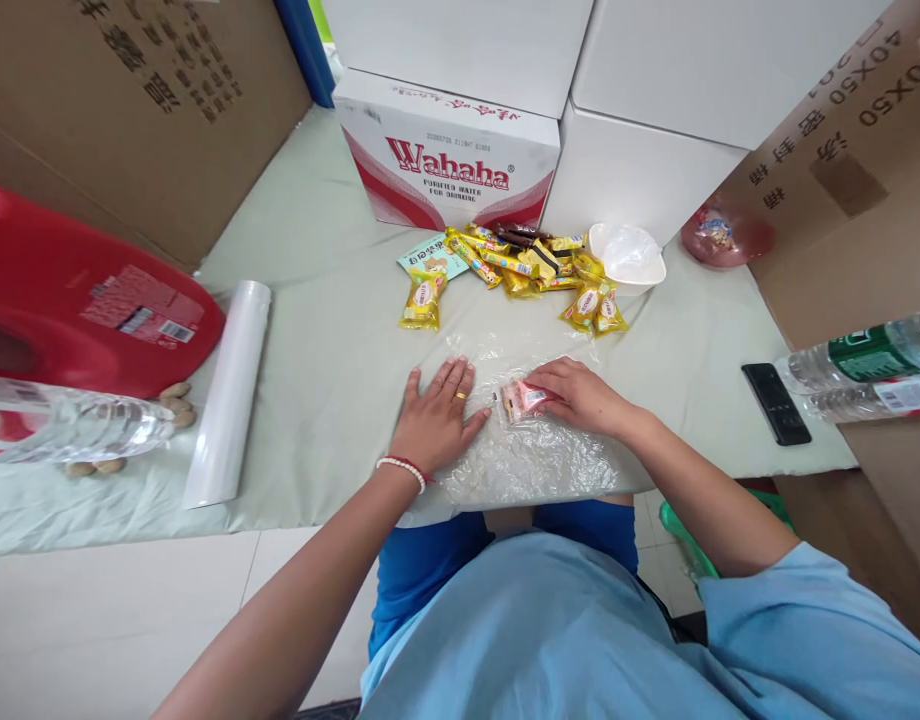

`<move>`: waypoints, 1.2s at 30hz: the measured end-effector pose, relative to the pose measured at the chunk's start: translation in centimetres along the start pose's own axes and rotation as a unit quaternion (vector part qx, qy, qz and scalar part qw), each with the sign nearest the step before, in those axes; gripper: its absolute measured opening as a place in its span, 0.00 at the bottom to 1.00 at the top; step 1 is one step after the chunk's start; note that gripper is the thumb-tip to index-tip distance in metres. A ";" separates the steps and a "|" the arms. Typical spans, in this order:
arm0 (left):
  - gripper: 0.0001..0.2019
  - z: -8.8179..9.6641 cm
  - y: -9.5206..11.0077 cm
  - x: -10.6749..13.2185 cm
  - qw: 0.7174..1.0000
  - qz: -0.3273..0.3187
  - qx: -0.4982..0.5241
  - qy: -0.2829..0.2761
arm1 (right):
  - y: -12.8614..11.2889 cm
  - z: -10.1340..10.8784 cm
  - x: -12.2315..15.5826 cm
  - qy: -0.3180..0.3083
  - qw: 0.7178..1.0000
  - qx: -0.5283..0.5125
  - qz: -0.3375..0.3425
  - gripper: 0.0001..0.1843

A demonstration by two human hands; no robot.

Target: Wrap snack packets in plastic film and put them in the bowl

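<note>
A crinkled sheet of clear plastic film lies on the table in front of me. My left hand rests flat on its left part, fingers spread, holding nothing. Toward the middle of the film, my right hand grips a small pink-and-clear snack packet by its right end. The packet lies on the film, a short gap from my left thumb. Beyond both hands sits a pile of yellow-wrapped snacks, with a wrapped cake at its left and a pale green packet behind.
A white bowl with a plastic bag stands by the snacks, before a Wahaha water carton. Leftward are a film roll, a red jug and a bottle. A black phone and bottles lie right.
</note>
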State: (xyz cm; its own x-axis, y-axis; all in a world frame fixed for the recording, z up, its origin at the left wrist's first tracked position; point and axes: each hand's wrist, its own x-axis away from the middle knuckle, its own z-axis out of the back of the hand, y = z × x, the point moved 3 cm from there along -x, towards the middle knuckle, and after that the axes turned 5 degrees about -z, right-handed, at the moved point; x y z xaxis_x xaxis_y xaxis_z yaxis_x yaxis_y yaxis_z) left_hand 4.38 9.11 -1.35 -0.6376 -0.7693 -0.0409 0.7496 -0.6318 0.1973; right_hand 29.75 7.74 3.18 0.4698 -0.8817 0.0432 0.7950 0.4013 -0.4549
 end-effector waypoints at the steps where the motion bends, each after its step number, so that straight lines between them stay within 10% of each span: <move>1: 0.35 0.0 0.0 0.0 1.000 0.000 0.000 0.001 | 0.0 0.0 -0.1 0.003 1.000 -0.005 0.006 0.23; 11: 0.37 -0.1 -0.1 0.0 1.000 -0.006 -0.007 0.001 | -2.2 -1.2 -0.6 -0.038 0.993 0.098 -0.059 0.27; 36: 0.37 -0.1 0.0 -0.2 1.000 0.001 -0.011 -0.006 | 1.1 0.6 2.5 -0.019 0.980 0.106 -0.167 0.30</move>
State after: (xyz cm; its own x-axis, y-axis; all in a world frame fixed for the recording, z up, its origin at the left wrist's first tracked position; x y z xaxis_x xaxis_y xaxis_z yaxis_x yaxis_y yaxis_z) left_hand 4.47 9.26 -1.46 -0.6385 -0.7691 -0.0285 0.7541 -0.6326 0.1763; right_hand 32.04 6.07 3.29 0.1799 -0.9647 0.1925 0.9670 0.1375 -0.2143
